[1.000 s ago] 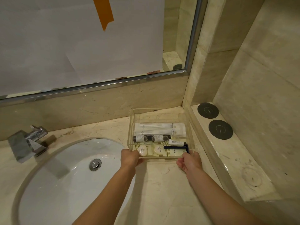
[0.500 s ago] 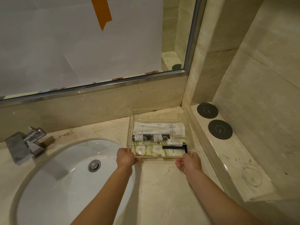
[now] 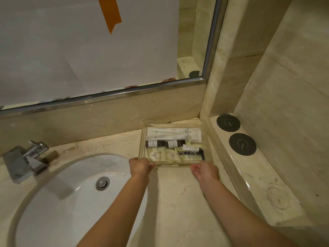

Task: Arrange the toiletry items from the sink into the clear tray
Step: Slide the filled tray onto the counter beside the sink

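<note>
The clear tray (image 3: 141, 139) stands on the marble counter in the back right corner, right of the sink (image 3: 58, 207). Inside lie white packets (image 3: 173, 133), two small dark bottles (image 3: 153, 143), two round soaps (image 3: 155, 155), a small white tube (image 3: 190, 148) and a dark razor (image 3: 193, 154). My left hand (image 3: 139, 166) curls around the tray's front left corner. My right hand (image 3: 204, 171) sits at the front right edge with its fingers loose and apart, its tips at the front wall. The sink basin holds no items.
A chrome faucet (image 3: 26, 157) stands left of the sink. A raised marble ledge (image 3: 258, 175) with two black round discs (image 3: 228, 123) runs along the right. The mirror (image 3: 89, 50), covered with paper, and the back wall close off the space behind the tray.
The tray has slid a little farther back toward the corner. My right hand has eased off the front right corner; my left hand stays on its corner.
</note>
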{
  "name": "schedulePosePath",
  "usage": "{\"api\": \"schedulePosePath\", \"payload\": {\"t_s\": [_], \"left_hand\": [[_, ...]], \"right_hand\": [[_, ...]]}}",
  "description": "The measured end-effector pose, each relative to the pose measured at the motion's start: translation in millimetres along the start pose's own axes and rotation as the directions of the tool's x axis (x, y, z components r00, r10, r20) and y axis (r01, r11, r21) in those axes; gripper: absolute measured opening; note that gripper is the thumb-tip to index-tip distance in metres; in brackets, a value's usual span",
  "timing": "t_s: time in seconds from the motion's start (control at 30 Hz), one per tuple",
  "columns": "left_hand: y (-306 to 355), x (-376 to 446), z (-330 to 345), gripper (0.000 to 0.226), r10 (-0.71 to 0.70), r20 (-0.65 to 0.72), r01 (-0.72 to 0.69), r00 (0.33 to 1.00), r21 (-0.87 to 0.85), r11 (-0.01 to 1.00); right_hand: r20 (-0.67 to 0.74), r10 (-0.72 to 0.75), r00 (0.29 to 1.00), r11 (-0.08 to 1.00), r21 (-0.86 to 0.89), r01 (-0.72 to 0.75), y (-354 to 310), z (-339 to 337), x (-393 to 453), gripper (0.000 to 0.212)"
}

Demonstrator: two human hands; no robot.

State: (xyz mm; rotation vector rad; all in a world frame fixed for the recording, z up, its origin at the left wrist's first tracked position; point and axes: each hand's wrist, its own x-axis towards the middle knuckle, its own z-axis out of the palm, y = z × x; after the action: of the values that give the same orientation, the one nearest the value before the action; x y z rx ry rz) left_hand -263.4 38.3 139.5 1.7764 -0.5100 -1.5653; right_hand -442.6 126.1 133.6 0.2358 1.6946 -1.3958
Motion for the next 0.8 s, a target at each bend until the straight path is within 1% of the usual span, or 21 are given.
{"api": "schedulePosePath", "payload": {"t_s": [0.07,0.17,0.23,0.37,0.47,0.57,0.63,0.8], "left_hand": [[3.9,-1.2,-0.5,0.045,-0.013,0.015,0.013,1.000,0.017,1.000],[6.1,-4.1,0.2,0.040,-0.014,0.039,0.009,0.999,0.106,0.994],[5.7,-6.1,3.1,0.040,-0.021,0.067,0.010,0.998,0.159,0.987],[7.2,-15.2,14.8,0.036,-0.039,0.134,0.004,0.990,0.257,0.966],[8.8,-20.6,22.8,0.033,-0.051,0.169,0.002,0.984,0.276,0.961],[11.2,-22.1,26.0,0.024,-0.048,0.164,-0.005,0.985,0.307,0.952],[12.8,-21.4,26.1,0.026,-0.054,0.163,-0.006,0.985,0.343,0.939],[18.7,-20.2,26.2,0.038,-0.036,0.186,-0.041,0.982,0.395,0.918]], "right_hand": [[-0.013,0.006,1.000,0.999,0.032,-0.006,0.3,1.7,-0.6,0.012],[-0.045,-0.020,0.999,0.999,0.048,0.022,0.2,2.7,-0.1,0.016],[-0.036,-0.015,0.999,0.996,0.091,0.019,-2.1,3.0,-1.3,0.013],[0.035,-0.031,0.999,0.981,0.192,0.024,-11.3,6.3,-4.8,0.027],[0.080,-0.038,0.996,0.980,0.198,0.021,-16.8,10.7,-6.1,0.038],[0.094,-0.033,0.995,0.977,0.214,0.012,-18.4,14.3,-8.0,0.042],[0.097,-0.035,0.995,0.968,0.252,0.009,-17.8,18.3,-11.8,0.044],[0.089,-0.020,0.996,0.950,0.313,-0.009,-17.6,32.0,-20.3,0.045]]}}
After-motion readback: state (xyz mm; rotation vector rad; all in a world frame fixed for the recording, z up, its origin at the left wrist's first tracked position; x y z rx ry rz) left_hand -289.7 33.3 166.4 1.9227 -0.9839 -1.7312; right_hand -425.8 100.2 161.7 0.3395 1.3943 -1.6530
